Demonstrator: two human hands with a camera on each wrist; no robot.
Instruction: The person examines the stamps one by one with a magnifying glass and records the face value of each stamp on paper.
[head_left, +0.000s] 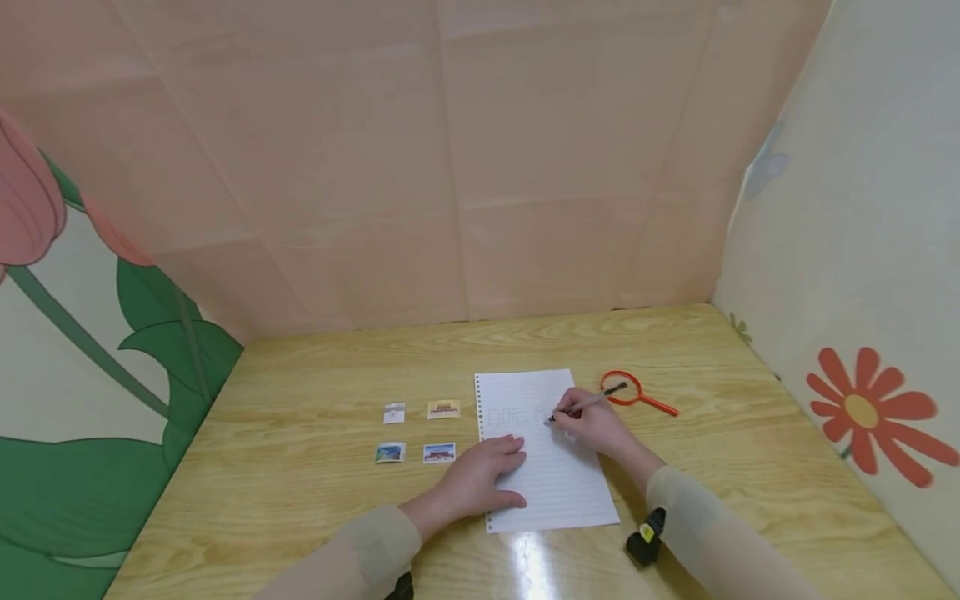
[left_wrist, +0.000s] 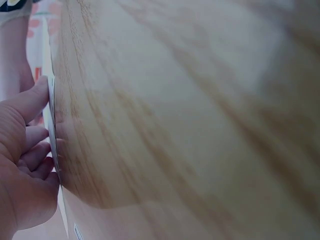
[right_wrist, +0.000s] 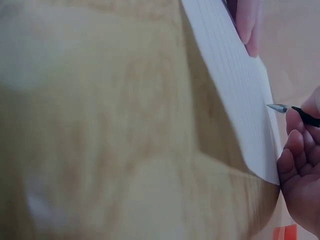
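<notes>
1. My right hand pinches a pen, its tip at the upper part of a lined sheet.
2. My left hand grasps nothing; its relaxed fingers rest on the sheet's left side.
3. The sheet, bearing faint writing, lies on a wooden table.
4. Four small pictures lie left of it; a red magnifying glass lies to the right.

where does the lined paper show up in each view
Head: lined paper, just right of centre, lower half.
Left wrist: lined paper, thin edge-on strip near left side.
Right wrist: lined paper, slanting down the right half.
Shared landmark: wooden table, beneath it.
</notes>
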